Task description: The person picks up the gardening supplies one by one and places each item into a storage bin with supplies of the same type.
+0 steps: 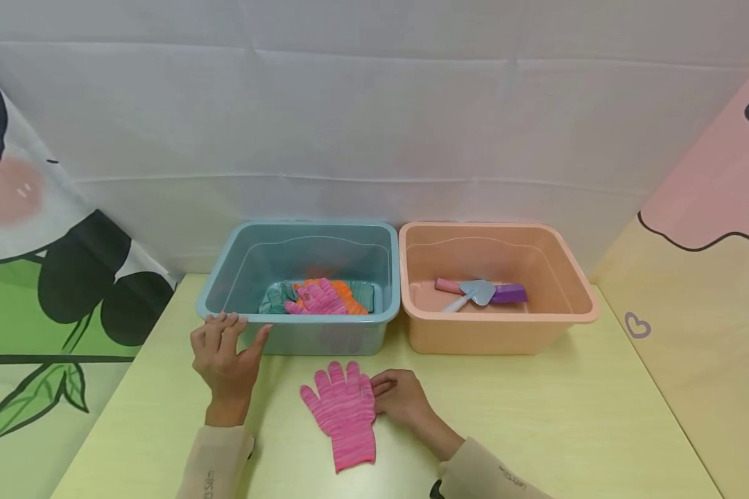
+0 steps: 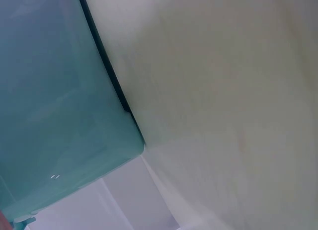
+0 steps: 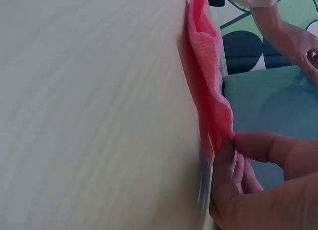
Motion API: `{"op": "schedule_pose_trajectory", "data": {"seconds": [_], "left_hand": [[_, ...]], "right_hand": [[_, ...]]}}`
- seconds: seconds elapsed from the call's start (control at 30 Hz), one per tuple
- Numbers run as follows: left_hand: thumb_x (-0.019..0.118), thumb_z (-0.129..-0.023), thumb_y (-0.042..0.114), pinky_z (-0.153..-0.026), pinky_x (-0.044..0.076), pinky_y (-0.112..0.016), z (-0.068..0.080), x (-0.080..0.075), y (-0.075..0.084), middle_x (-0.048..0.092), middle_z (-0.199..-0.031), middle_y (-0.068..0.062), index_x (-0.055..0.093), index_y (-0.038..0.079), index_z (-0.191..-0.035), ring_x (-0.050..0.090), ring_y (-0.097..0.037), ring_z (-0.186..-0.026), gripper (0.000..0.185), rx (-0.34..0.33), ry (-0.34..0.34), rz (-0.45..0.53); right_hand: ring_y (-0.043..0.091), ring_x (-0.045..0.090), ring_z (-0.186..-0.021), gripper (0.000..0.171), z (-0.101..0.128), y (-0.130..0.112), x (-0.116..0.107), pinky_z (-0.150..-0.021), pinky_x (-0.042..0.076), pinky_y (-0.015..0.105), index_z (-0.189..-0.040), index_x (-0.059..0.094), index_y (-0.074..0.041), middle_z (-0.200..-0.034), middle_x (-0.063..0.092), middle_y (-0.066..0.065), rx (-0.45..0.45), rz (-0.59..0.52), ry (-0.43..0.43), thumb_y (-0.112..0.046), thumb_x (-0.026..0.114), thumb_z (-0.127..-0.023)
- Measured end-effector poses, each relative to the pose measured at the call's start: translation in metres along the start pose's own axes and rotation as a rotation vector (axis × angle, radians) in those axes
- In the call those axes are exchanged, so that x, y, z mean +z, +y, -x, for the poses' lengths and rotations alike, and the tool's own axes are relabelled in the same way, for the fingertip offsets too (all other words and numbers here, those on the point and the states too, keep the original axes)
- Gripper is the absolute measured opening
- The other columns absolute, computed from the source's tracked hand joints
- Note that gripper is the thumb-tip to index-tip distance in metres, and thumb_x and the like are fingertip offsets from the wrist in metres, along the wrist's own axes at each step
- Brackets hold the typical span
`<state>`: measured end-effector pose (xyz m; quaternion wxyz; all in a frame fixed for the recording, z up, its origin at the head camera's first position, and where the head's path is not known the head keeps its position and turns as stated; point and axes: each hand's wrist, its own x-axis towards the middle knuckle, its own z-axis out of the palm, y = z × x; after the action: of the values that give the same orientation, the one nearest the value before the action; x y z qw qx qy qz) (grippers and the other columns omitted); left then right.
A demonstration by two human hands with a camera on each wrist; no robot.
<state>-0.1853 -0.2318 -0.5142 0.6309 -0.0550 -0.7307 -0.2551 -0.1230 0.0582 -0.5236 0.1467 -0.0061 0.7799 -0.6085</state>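
A pink striped knit glove [image 1: 342, 416] lies on the table in front of the blue bin, its fingers toward the bin. My right hand [image 1: 402, 400] pinches the glove's right edge between thumb and fingers. In the right wrist view, that edge of the glove [image 3: 211, 71] is raised a little off the tabletop. My left hand [image 1: 227, 357] rests with spread fingers on the front rim of the blue bin [image 1: 324, 336], near its left corner. Inside that bin are a pink glove [image 1: 318, 298], something orange [image 1: 352, 301] and green knit pieces [image 1: 277, 296].
To the right, touching the blue bin's side, stands an orange bin [image 1: 499, 333]. It holds a small light-blue trowel [image 1: 477, 291] and a purple tool [image 1: 508, 294] with a pink handle beside it. A white cloth [image 1: 374, 125] hangs behind the pale yellow table [image 1: 568, 430].
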Motion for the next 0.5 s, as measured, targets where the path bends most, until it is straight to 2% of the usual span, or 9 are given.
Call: {"op": "schedule_pose_trajectory", "data": {"seconds": [0.17, 0.37, 0.5], "left_hand": [[0.075, -0.093, 0.06, -0.115, 0.043, -0.024, 0.0008, 0.0013, -0.0011, 0.073, -0.092, -0.022, 0.077, -0.005, -0.093, 0.063, -0.046, -0.089, 0.065, 0.003, 0.007, 0.0], [0.074, -0.094, 0.06, -0.114, 0.042, -0.021, 0.0011, 0.001, -0.0014, 0.073, -0.094, -0.022, 0.077, -0.004, -0.094, 0.063, -0.045, -0.09, 0.064, 0.002, 0.0, -0.011], [0.074, -0.094, 0.06, -0.113, 0.042, -0.02, 0.0019, 0.0014, -0.0012, 0.073, -0.094, -0.022, 0.077, -0.004, -0.093, 0.062, -0.045, -0.089, 0.064, -0.003, 0.004, -0.012]], "right_hand": [[0.013, 0.065, -0.072, 0.03, 0.0005, 0.0045, -0.0056, -0.065, 0.056, 0.023, -0.104, 0.073, 0.008, -0.087, 0.072, 0.011, -0.019, 0.033, -0.03, 0.014, 0.069, -0.075], [0.012, 0.066, -0.072, 0.039, 0.0019, 0.0085, -0.0023, -0.065, 0.056, 0.025, -0.11, 0.069, 0.005, -0.086, 0.07, 0.007, -0.1, 0.147, -0.067, 0.014, 0.082, -0.074], [0.011, 0.066, -0.064, 0.04, 0.0014, 0.0099, 0.0011, -0.06, 0.056, 0.024, -0.108, 0.069, 0.005, -0.078, 0.07, 0.005, -0.128, 0.199, -0.064, 0.021, 0.076, -0.072]]}}
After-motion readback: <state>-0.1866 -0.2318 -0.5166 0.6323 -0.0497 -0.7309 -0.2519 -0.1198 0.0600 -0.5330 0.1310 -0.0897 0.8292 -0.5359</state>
